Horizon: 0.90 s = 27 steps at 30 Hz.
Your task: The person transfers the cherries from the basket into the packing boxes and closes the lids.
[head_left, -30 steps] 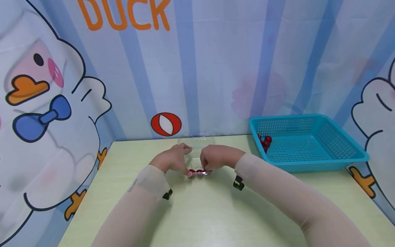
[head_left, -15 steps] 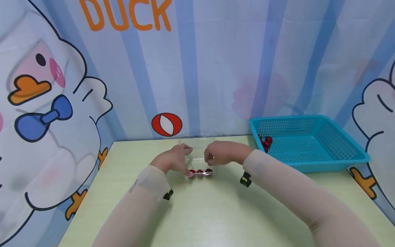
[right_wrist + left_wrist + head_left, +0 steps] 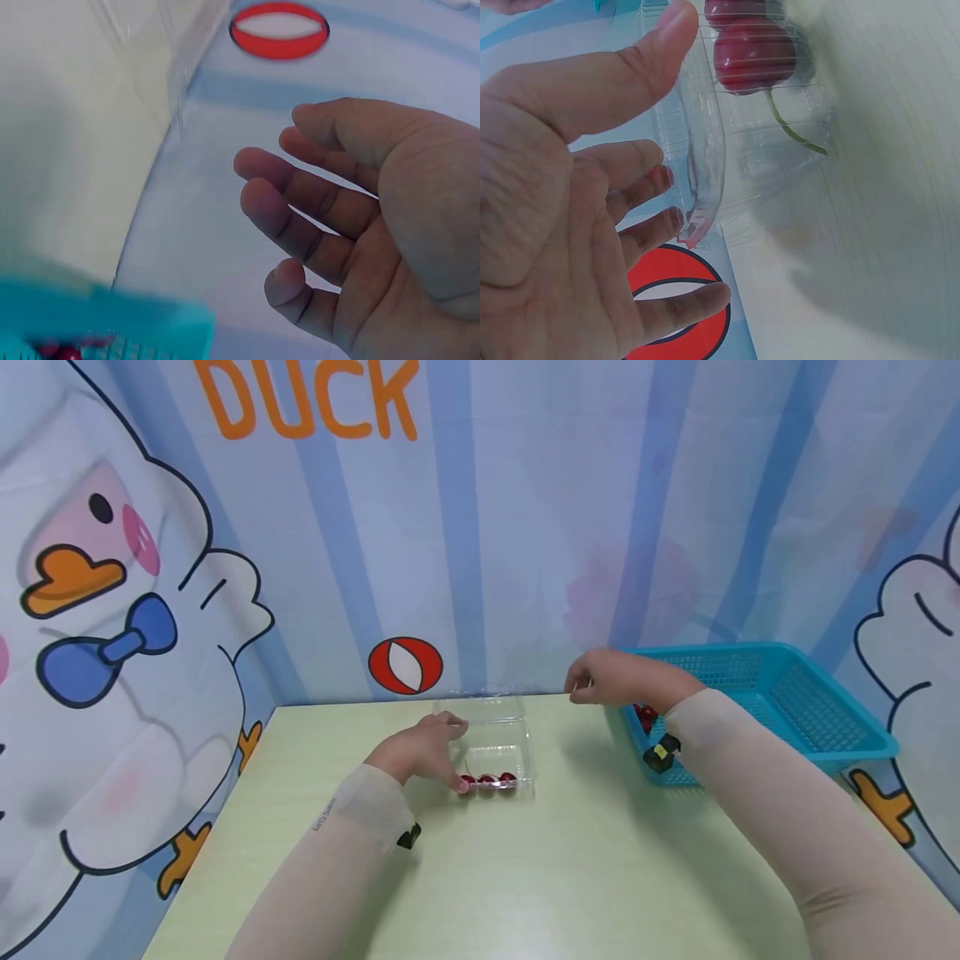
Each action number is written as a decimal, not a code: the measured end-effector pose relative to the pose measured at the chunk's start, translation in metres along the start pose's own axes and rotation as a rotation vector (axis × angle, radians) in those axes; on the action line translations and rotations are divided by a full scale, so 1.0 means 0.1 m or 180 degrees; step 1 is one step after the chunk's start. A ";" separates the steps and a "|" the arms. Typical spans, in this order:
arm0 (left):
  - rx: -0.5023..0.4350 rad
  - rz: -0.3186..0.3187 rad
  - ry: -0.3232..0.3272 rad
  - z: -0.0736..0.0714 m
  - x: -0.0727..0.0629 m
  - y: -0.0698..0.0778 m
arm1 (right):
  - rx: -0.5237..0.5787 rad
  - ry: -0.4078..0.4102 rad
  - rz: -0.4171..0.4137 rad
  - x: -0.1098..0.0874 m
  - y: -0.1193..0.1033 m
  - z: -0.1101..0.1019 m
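Observation:
A clear plastic box (image 3: 504,752) lies on the table, its lid (image 3: 480,707) folded back towards the wall. Three red cherries (image 3: 507,780) line its front side; one cherry (image 3: 754,56) shows its green stem in the left wrist view. My left hand (image 3: 420,749) holds the box by its left side, thumb at the front corner and fingers farther back. Above the table, between the box and the blue basket (image 3: 840,755), my right hand (image 3: 618,678) hangs with loosely bent fingers. Nothing shows between those fingers in the right wrist view.
In the basket's left corner lie more cherries (image 3: 645,717), partly hidden behind my right hand. A printed cloth (image 3: 525,527) with ducks stands along the table's back edge. The pale table (image 3: 525,885) stretches out in front of the box.
My right hand has left the front of the box and moved right and back, to beside the basket. The cherries at the box's front now show fully. My left hand stays put.

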State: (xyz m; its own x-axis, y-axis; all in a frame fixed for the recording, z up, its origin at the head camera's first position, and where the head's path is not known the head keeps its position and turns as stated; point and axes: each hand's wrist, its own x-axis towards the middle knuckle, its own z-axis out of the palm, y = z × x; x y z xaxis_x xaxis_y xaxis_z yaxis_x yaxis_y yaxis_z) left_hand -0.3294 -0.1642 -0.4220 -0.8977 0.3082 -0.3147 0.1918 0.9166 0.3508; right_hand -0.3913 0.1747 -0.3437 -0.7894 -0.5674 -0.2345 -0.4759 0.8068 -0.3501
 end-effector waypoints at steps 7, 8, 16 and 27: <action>0.0024 0.0001 0.0010 0.00 0.00 -0.02 | 0.0061 0.0391 0.0347 -0.14 0.35 -0.16; 0.0032 -0.0004 0.0007 0.00 0.00 -0.02 | 0.0055 0.0425 0.0394 -0.15 0.40 -0.17; 0.0062 -0.0001 0.0016 0.01 0.00 -0.01 | 0.0296 0.0409 0.0564 -0.18 0.96 -0.20; 0.0038 -0.0031 0.0000 -0.01 -0.03 0.01 | 0.0671 0.0147 0.0916 -0.18 1.48 -0.02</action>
State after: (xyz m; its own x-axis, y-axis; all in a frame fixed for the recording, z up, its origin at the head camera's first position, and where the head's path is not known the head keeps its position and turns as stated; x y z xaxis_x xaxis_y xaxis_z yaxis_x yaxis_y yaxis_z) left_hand -0.3271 -0.1648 -0.4204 -0.8996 0.2993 -0.3181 0.1878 0.9226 0.3371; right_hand -0.4481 0.3046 -0.3897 -0.8984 -0.3098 -0.3114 -0.1448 0.8781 -0.4561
